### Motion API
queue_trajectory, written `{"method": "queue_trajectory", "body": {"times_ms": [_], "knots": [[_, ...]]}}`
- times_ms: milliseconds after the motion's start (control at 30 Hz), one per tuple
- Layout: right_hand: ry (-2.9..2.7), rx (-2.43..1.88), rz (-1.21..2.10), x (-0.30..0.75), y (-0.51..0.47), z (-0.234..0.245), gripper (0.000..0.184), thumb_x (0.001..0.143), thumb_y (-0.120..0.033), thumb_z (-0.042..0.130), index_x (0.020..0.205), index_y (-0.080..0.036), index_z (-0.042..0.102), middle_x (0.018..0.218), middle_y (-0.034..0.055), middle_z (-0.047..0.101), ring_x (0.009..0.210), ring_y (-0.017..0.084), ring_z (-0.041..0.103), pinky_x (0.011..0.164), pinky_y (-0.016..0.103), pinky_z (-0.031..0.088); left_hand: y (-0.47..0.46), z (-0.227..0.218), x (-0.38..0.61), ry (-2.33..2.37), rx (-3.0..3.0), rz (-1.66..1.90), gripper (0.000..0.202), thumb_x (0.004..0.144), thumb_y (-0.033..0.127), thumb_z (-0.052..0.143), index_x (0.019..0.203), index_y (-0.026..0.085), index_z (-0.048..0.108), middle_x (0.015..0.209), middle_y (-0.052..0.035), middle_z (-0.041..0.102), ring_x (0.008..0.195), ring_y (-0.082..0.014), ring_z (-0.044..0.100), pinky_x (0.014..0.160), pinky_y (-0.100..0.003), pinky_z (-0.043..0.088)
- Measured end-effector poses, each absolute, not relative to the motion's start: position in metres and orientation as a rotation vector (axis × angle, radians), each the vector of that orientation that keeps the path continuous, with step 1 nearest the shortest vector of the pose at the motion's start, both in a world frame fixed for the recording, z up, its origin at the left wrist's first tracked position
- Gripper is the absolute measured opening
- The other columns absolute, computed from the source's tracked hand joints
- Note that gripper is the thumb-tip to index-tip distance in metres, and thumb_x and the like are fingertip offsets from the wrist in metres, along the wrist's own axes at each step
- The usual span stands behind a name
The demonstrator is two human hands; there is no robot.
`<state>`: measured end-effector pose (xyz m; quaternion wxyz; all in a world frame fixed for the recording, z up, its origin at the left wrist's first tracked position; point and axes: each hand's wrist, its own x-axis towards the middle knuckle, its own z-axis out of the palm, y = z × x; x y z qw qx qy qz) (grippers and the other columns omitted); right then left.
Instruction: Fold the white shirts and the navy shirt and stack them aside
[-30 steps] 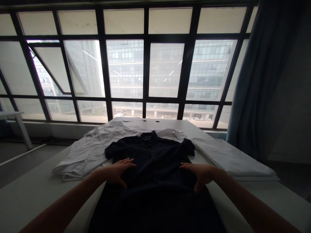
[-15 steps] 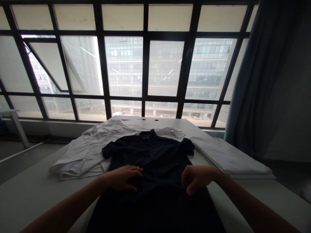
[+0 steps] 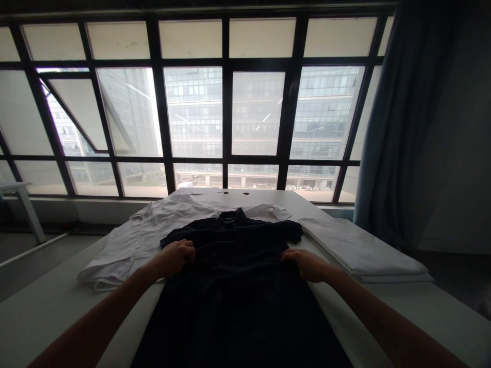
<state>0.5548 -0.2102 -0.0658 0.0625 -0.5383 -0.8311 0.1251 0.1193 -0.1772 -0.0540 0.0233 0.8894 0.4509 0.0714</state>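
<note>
A dark navy short-sleeved shirt (image 3: 238, 286) lies spread on the white table, its collar toward the window and its lower part toward me. My left hand (image 3: 174, 259) is closed on the shirt's left side, just below the sleeve. On the opposite side, my right hand (image 3: 305, 263) pinches the cloth below the right sleeve. Between my hands the fabric runs in crosswise folds. Beyond and left of the navy shirt lies a rumpled white shirt (image 3: 141, 232), partly covered by it.
Folded white cloth (image 3: 360, 248) lies stacked on the right of the white table (image 3: 49, 296). Behind the table stands a wide window with dark frames (image 3: 226, 112), one pane tilted open. A blue curtain (image 3: 395, 153) hangs at the right; another table (image 3: 28, 209) stands at far left.
My left hand has moved left and away from me, from lying open on the shirt to gripping its side. My right hand has shifted slightly farther up its side. The shirt front has bunched into folds.
</note>
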Motion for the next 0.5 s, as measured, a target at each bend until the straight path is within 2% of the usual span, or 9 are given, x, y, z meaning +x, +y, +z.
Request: {"method": "queue_trajectory", "body": {"times_ms": [67,167,267,333,433,500], "knots": [[-2.486,-1.733,0.362,0.566,-0.208,-0.065,0.062,0.066,-0.002,0.054,0.125,-0.02,0.064,0.139,0.009,0.055,0.126,0.033,0.05,0.108,0.044,0.038,-0.174,-0.05,0.099,1.295,2.655,0.088,0.031,0.063,0.001,0.051,0.082,0.02,0.067,0.103,-0.0021,0.065,0.1,-0.0189,0.059,0.09,-0.027,0.045],[-2.454,-1.817,0.421,0.578,-0.207,-0.062,0.071,0.066,-0.004,0.056,0.134,-0.022,0.056,0.149,0.0069,0.044,0.134,0.033,0.041,0.11,0.044,0.035,-0.167,-0.052,0.076,1.277,2.526,-0.034,0.042,0.057,0.002,0.058,0.094,0.021,0.068,0.116,-0.0019,0.062,0.109,-0.0205,0.057,0.097,-0.028,0.043],[-2.425,-1.848,0.602,0.584,-0.207,-0.061,0.077,0.068,-0.015,0.066,0.141,-0.027,0.047,0.156,0.0056,0.031,0.139,0.035,0.033,0.109,0.046,0.036,-0.168,-0.056,0.071,1.341,2.467,-0.11,0.061,0.054,0.008,0.071,0.112,0.024,0.064,0.129,-0.0026,0.055,0.116,-0.0239,0.053,0.101,-0.032,0.042],[-2.427,-1.833,0.752,0.582,-0.208,-0.06,0.088,0.063,-0.025,0.075,0.144,-0.032,0.043,0.159,0.0042,0.022,0.14,0.037,0.029,0.108,0.047,0.038,-0.175,-0.055,0.077,1.335,2.486,-0.144,0.069,0.053,0.013,0.076,0.119,0.028,0.061,0.133,-0.0024,0.052,0.119,-0.0262,0.05,0.101,-0.035,0.043],[-2.496,-1.74,0.88,0.572,-0.214,-0.056,0.092,0.055,-0.027,0.082,0.14,-0.034,0.048,0.159,0.0035,0.019,0.14,0.039,0.027,0.106,0.047,0.039,-0.191,-0.049,0.094,1.245,2.565,-0.11,0.064,0.055,0.019,0.08,0.115,0.03,0.064,0.136,-0.0023,0.05,0.122,-0.0297,0.047,0.102,-0.039,0.041],[-2.55,-1.635,0.892,0.561,-0.22,-0.052,0.076,0.057,-0.023,0.081,0.13,-0.031,0.06,0.156,0.0049,0.027,0.137,0.038,0.033,0.105,0.046,0.039,-0.201,-0.042,0.106,1.117,2.56,-0.043,0.054,0.056,0.022,0.083,0.107,0.029,0.068,0.132,-0.0022,0.054,0.12,-0.0296,0.049,0.103,-0.039,0.04]]}}
